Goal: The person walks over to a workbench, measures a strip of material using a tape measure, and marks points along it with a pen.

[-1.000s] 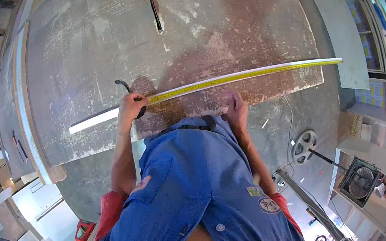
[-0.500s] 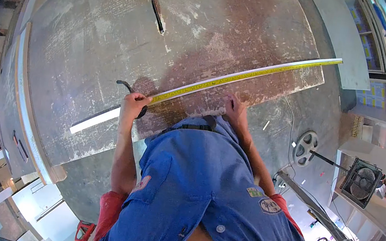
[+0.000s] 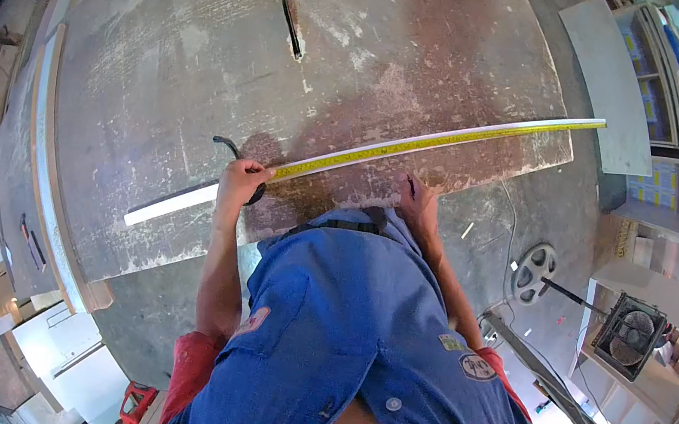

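A long narrow white strip [image 3: 171, 207] lies slantwise across the worn brown table [image 3: 201, 88]. Along its near edge runs the yellow blade of a tape measure [image 3: 383, 150], reaching the strip's far right end. My left hand [image 3: 239, 183] is closed on the tape measure at the blade's left end; its dark case is mostly hidden by the fingers, and a black strap [image 3: 227, 144] shows beyond them. Near the table's front edge, just below the blade, my right hand [image 3: 418, 207] has its fingers curled together. Something small and dark shows at its fingertips, too small to name.
A slot with a black bar [image 3: 290, 25] is set into the tabletop. To the right are a pale panel [image 3: 605, 80], a grey spoked wheel [image 3: 534, 274] and a boxed fan [image 3: 632, 331]. A long light-edged board [image 3: 46, 127] stands on the left.
The view has shifted slightly, so the table and strip sit a little lower. My right hand has turned a bit, its fingers drawn closer together. My left hand stays on the tape measure.
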{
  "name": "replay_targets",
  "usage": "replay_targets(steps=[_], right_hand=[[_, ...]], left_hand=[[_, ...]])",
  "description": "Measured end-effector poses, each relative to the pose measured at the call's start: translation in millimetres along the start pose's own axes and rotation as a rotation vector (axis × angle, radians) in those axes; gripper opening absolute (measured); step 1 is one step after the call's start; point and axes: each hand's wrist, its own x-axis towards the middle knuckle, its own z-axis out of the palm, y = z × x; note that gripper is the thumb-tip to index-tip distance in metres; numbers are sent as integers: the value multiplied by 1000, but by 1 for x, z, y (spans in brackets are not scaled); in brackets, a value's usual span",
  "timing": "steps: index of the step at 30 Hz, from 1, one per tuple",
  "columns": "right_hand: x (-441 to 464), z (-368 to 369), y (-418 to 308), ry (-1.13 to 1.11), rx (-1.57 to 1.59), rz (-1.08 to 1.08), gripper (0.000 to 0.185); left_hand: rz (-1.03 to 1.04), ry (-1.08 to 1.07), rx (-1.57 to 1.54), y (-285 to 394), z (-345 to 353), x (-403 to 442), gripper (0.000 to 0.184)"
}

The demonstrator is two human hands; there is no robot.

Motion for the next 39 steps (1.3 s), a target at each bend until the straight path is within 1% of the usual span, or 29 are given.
replay_targets(steps=[2, 3, 5, 6, 8, 9, 11, 13, 15, 16, 17, 19, 21, 23, 25, 26, 28, 29, 31, 32, 33, 34, 35, 36, 37, 39], right_hand=[[-1, -1, 3, -28, 48, 82, 27], [0, 0, 10, -24, 45, 84, 27], [1, 1, 25, 30, -80, -216, 39], [2, -1, 24, 39, -85, -210, 39], [5, -2, 21, 37, 124, 42, 42], [5, -5, 17, 50, 119, 49, 42], [7, -9, 10, 9, 73, 100, 45], [9, -10, 8, 20, 66, 104, 43], [8, -10, 7, -20, 130, 171, 43], [8, -8, 5, 7, 117, 128, 42], [5, -7, 4, 5, 116, 132, 42], [6, -15, -16, -25, 237, 159, 41], [10, -10, -10, -13, 244, 111, 38], [19, -11, -1, -5, 247, 63, 35], [26, -22, -1, -53, 302, 53, 27], [31, -30, 0, -61, 300, 54, 27], [43, -50, 0, -70, 242, -37, 20], [51, -53, 10, -85, 245, -39, 20], [68, -62, 34, -13, 358, -42, 17], [79, -71, 45, -32, 361, -41, 17], [90, -81, 57, 6, 350, -34, 19], [98, -92, 63, 42, 338, -25, 22], [105, -103, 70, 20, 340, -18, 22], [112, -121, 64, 53, 368, -1, 22], [121, -134, 63, 85, 398, 13, 21], [140, -144, 77, 58, 427, 25, 20]], left_hand=[[5, 2, 0, 2, 1, 0, 30], [-12, 0, -4, 7, -1, -3, 30], [-21, -11, -10, 14, -3, -7, 29], [-4, 0, -13, 15, -4, -8, 29], [-6, -5, -13, 17, -6, -8, 29], [6, -16, -14, 15, -5, -7, 29], [18, 5, -13, 10, -3, -5, 28], [17, -10, -15, 10, -3, -3, 27], [-8, -18, -35, 8, -2, -3, 25], [17, 10, -21, 10, -2, -6, 22], [14, 6, -20, 7, 0, -7, 22], [29, 38, -1, -3, 3, -2, 21], [56, 63, 15, -6, 4, 0, 21], [7, 60, -36, -3, 6, -3, 22], [11, 85, -28, -8, 8, 0, 25], [7, 100, -3, -11, 8, 1, 25], [-24, 124, 7, -4, 9, -4, 25], [-37, 131, 8, -1, 9, -6, 25], [-31, 142, 34, 2, 10, -7, 25], [-26, 142, 21, -4, 11, -5, 26], [-46, 146, 23, -4, 12, -5, 26], [-44, 161, 43, 0, 12, -6, 28], [-43, 176, 63, 3, 13, -8, 31], [-20, 194, 93, 9, 12, -10, 30], [-42, 200, 96, 15, 13, -11, 30], [-80, 189, 88, 24, 15, -12, 29]])
